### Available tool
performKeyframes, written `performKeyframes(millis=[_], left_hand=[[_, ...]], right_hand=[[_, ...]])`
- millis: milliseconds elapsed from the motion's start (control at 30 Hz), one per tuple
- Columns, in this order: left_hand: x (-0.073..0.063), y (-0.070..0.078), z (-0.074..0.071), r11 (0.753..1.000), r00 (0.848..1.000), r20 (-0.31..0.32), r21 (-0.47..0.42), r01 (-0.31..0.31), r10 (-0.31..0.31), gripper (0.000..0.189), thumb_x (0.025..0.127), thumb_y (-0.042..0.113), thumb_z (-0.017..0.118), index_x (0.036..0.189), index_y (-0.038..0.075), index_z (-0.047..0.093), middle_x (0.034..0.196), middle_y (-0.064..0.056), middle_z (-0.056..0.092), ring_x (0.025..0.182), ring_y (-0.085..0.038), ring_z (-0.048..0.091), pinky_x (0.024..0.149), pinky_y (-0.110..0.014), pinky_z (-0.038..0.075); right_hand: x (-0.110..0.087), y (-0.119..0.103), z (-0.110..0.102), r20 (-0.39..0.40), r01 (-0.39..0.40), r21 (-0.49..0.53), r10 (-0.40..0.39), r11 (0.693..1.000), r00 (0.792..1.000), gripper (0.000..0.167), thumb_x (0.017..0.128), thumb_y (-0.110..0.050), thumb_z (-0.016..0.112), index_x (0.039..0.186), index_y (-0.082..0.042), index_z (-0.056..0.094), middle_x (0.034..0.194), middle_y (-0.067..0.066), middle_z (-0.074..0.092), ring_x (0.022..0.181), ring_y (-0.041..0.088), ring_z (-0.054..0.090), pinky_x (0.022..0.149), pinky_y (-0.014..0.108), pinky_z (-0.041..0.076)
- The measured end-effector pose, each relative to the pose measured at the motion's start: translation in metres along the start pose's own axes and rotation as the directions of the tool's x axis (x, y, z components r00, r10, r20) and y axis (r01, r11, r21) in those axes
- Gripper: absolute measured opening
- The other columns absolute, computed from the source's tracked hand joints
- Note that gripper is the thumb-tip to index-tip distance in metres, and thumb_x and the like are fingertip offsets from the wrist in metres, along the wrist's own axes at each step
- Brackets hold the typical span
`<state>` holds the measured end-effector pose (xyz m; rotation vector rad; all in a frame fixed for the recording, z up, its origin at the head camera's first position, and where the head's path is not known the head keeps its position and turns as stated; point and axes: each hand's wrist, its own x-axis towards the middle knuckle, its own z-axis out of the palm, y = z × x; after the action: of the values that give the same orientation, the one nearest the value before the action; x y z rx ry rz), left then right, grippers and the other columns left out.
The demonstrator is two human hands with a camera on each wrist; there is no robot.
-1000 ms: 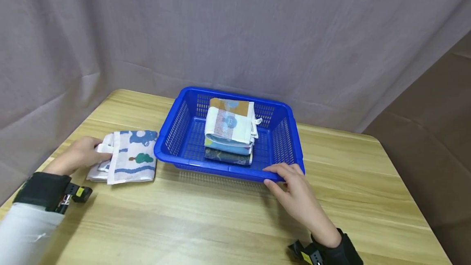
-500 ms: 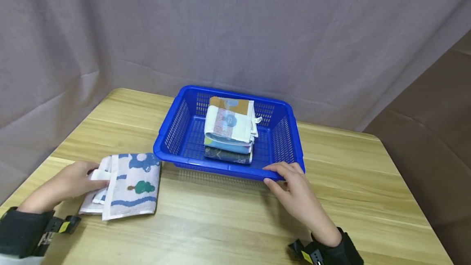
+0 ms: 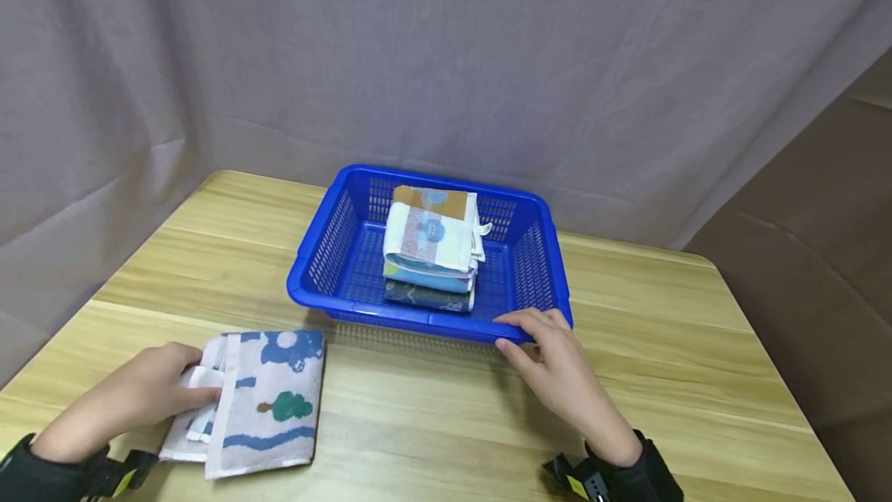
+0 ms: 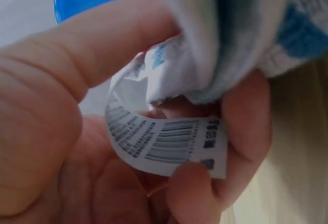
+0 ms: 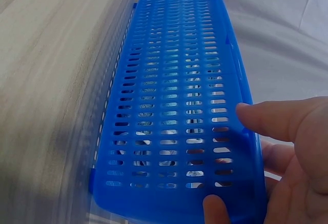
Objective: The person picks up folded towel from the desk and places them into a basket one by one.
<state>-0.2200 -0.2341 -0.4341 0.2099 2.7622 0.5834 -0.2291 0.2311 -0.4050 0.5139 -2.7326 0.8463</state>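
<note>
My left hand (image 3: 149, 390) pinches the left edge of a folded towel (image 3: 272, 401), white with a blue bear, a green tree and blue stripes. In the left wrist view, a paper label (image 4: 169, 137) with a barcode curls between the fingers under the cloth. Farther back stands a blue plastic basket (image 3: 397, 318) with slotted walls. Its front right rim is gripped by my right hand (image 3: 557, 366), the thumb outside and the fingers over the edge. Inside the basket lies a stack of folded towels (image 3: 432, 242), the top one white and brown.
All of this is on a light wooden table (image 3: 446, 424). A grey curtain (image 3: 446, 60) hangs right behind its back edge, and brown cloth (image 3: 822, 238) drops away on the right side.
My left hand has brought the bear towel toward the table's front, away from the basket's left side and slightly right. The right hand and basket have stayed nearly in place.
</note>
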Motion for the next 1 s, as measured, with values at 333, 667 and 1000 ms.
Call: performKeyframes(millis=[333, 667, 1000], left_hand=[[-0.002, 0.036, 0.025, 0.995, 0.998, 0.003, -0.087, -0.054, 0.055, 0.030, 0.080, 0.035, 0.080, 0.087, 0.008, 0.069, 0.070, 0.004, 0.059, 0.065, -0.013, 0.048, 0.058, -0.027, 0.039], [0.001, 0.080, 0.039, 0.995, 0.998, 0.050, -0.091, -0.034, 0.039, 0.036, 0.078, 0.041, 0.081, 0.088, 0.009, 0.068, 0.070, 0.002, 0.058, 0.064, -0.015, 0.049, 0.058, -0.032, 0.040], [0.000, 0.102, 0.052, 0.994, 0.995, 0.073, -0.097, -0.059, 0.067, 0.036, 0.075, 0.044, 0.083, 0.087, 0.012, 0.068, 0.071, 0.003, 0.056, 0.064, -0.016, 0.048, 0.058, -0.031, 0.037]], right_hand=[[-0.001, 0.001, -0.001, 0.004, -0.009, -0.003, 0.009, 1.000, 1.000, 0.020, 0.090, -0.012, 0.073, 0.110, -0.013, 0.073, 0.100, -0.003, 0.071, 0.082, 0.014, 0.043, 0.070, 0.023, 0.038], [0.000, 0.000, -0.002, 0.001, -0.001, -0.004, 0.001, 1.000, 1.000, 0.020, 0.090, -0.013, 0.072, 0.110, -0.013, 0.073, 0.097, -0.003, 0.070, 0.082, 0.014, 0.043, 0.070, 0.024, 0.038], [-0.001, -0.001, -0.001, 0.014, -0.012, 0.002, 0.012, 1.000, 1.000, 0.020, 0.091, -0.014, 0.071, 0.111, -0.013, 0.072, 0.099, -0.002, 0.070, 0.084, 0.012, 0.042, 0.070, 0.023, 0.038]])
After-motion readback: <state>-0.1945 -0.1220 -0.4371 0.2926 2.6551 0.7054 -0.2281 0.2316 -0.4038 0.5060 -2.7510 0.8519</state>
